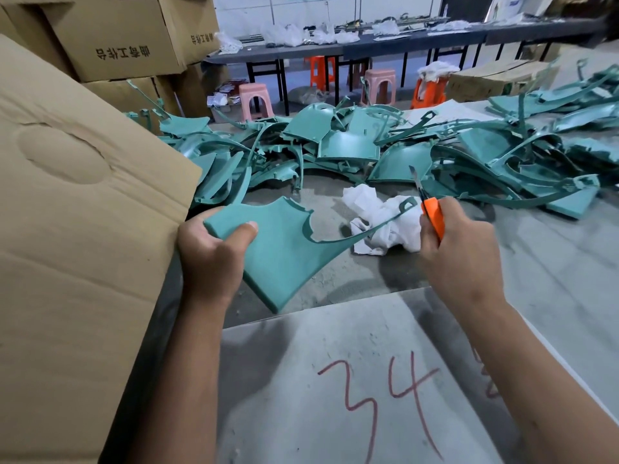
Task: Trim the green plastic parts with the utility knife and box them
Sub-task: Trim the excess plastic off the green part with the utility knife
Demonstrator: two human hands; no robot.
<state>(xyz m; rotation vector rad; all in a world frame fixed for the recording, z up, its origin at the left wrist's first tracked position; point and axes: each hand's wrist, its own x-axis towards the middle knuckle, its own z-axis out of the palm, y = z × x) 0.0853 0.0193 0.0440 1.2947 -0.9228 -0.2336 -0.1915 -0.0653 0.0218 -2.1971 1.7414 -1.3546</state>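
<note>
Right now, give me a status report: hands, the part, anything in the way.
Left hand grips green part. Right hand holds knife, blade out, clear of the part. White rag lies behind; cardboard flap close on the left.

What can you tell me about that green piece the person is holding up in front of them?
The green plastic part is a flat, matte teal panel, roughly fan-shaped, with a thin raised rim. Its far edge is scalloped, and a slim curved strip runs from it to the right, ending in a small loop. The left hand grips its near left corner, thumb on top, holding it tilted above the grey floor. The right hand holds an orange utility knife beside the strip's tip, blade pointing up and not touching the part.
</note>
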